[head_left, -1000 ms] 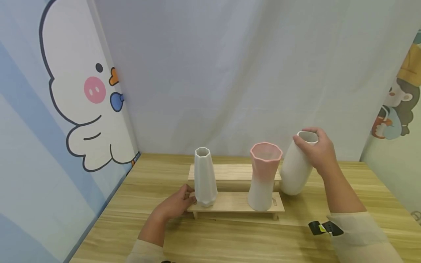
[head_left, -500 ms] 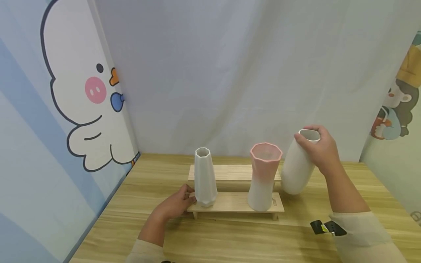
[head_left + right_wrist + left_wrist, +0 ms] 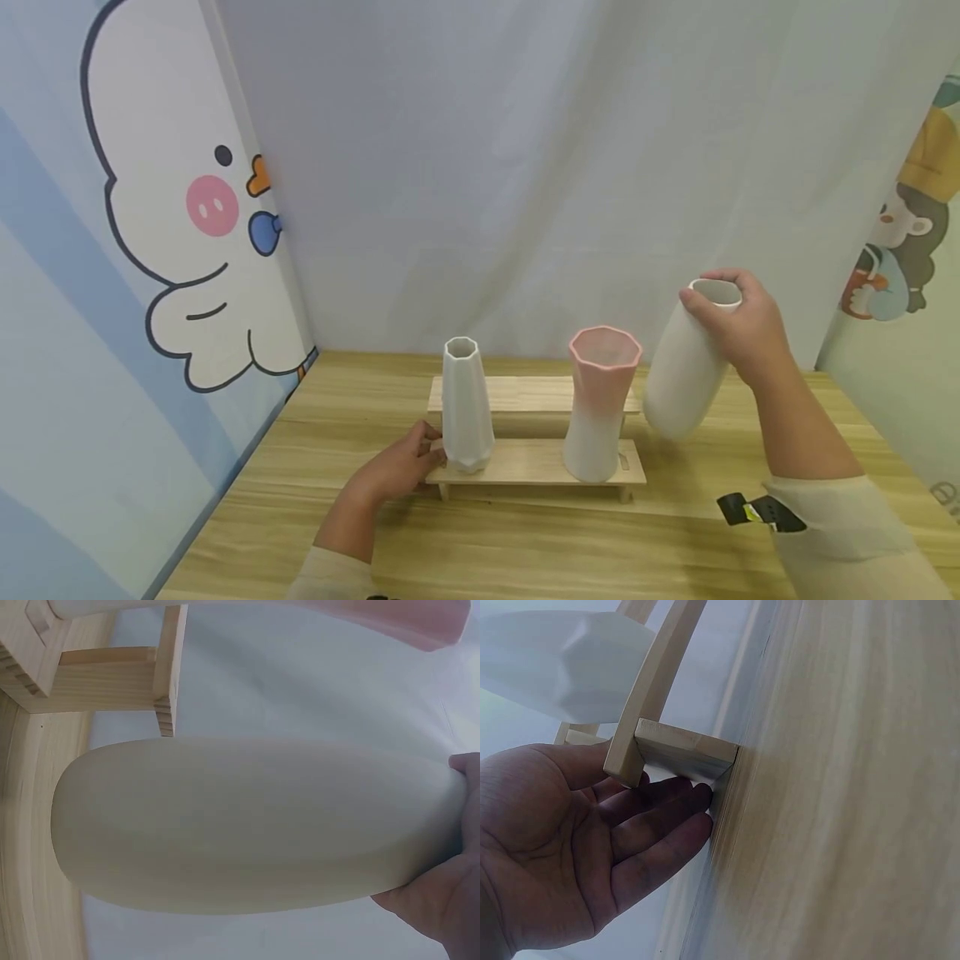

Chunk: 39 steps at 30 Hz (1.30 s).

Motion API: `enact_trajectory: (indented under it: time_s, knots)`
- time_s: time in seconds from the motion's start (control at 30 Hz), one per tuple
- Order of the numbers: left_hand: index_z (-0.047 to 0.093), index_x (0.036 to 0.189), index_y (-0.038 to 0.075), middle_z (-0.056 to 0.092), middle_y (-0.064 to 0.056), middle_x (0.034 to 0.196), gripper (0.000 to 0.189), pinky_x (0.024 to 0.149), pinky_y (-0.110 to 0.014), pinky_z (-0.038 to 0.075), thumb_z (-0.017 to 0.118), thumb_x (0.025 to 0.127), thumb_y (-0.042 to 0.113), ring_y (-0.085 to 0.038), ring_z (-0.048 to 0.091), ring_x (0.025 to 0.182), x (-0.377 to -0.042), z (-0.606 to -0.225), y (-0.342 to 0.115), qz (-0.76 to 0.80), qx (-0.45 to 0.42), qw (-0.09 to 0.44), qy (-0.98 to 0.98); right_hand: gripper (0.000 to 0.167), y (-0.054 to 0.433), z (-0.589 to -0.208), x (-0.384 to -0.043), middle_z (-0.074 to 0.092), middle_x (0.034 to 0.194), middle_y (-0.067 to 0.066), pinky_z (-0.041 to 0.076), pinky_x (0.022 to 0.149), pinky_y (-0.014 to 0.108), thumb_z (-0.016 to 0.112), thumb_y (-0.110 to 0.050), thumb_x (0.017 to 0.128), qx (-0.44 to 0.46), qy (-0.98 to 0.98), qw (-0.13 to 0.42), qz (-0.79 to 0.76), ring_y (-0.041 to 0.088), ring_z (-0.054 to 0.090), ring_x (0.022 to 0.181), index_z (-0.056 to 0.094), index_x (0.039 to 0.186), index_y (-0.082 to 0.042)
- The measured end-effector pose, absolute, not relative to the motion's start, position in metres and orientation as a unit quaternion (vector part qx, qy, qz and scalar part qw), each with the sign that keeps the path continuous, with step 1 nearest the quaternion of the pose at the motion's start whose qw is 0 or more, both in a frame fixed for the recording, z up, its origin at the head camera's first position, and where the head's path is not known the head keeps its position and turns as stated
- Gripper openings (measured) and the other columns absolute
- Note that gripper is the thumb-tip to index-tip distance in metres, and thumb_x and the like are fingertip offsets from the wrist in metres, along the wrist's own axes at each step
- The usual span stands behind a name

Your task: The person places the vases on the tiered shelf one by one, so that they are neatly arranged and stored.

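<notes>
My right hand grips the rim of a tall white rounded vase, thumb on the near side. The vase leans, mouth toward the right, and its base seems just off the tabletop. My left hand holds the left end of a two-tier wooden stand; in the left wrist view its fingers curl beside the end leg. On the lower tier, a slim white faceted vase stands at the left. A pink-and-white vase stands upright at the right.
The stand's upper tier runs behind the lower one. The wood-grain table ends at a pale curtain at the back. Cartoon-printed panels close off both sides. A black strap hangs at the right sleeve.
My right hand has moved up and to the right with the rounded white vase, drawing it a little away from the stand. The left hand and the other two vases stay put.
</notes>
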<state>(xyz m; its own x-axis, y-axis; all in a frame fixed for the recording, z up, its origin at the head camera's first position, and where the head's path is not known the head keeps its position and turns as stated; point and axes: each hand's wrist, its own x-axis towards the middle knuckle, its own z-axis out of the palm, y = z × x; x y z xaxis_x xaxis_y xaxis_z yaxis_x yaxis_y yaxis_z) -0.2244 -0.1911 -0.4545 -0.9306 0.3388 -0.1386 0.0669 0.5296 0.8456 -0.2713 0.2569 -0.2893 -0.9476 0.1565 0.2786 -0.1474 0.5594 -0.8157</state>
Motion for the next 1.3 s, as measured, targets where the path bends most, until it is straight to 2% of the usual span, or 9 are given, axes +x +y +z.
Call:
enact_trajectory:
  time_s: [0.17,0.77,1.0,1.3]
  knots:
    - [0.043,0.121,0.010,0.056,-0.021,0.134,0.025,0.081,-0.042,0.058,0.049,0.104,0.028,-0.033,0.057,0.119,-0.225,-0.455,-0.192,0.465,0.116,0.144,0.866,0.070,0.256,-0.279,-0.269,0.044,0.136,0.024,0.054,0.063,0.038,0.060,-0.058,0.090,-0.002,-0.872,0.160,0.463,0.041,0.053,0.106,0.042,0.140,-0.013]
    - [0.045,0.121,0.013,0.057,-0.018,0.135,0.027,0.082,-0.042,0.057,0.050,0.104,0.032,-0.032,0.057,0.120,-0.223,-0.453,-0.191,0.451,0.111,0.147,0.873,0.065,0.246,-0.249,-0.263,0.043,0.136,0.023,0.053,0.066,0.041,0.061,-0.054,0.090,0.019,-0.868,0.172,0.465,0.038,0.053,0.105,0.044,0.138,-0.012]
    - [0.044,0.122,0.012,0.057,-0.018,0.134,0.026,0.081,-0.041,0.057,0.049,0.104,0.029,-0.031,0.058,0.119,-0.222,-0.450,-0.191,0.452,0.109,0.147,0.873,0.065,0.240,-0.240,-0.265,0.044,0.135,0.022,0.054,0.068,0.043,0.062,-0.054,0.090,0.023,-0.868,0.178,0.463,0.037,0.053,0.105,0.045,0.137,-0.012]
    - [0.045,0.122,0.012,0.057,-0.019,0.136,0.026,0.080,-0.040,0.056,0.049,0.104,0.031,-0.031,0.059,0.118,-0.221,-0.450,-0.191,0.441,0.113,0.142,0.879,0.063,0.235,-0.239,-0.272,0.047,0.128,0.016,0.054,0.064,0.038,0.063,-0.054,0.090,0.032,-0.863,0.180,0.471,0.033,0.054,0.101,0.046,0.134,-0.013]
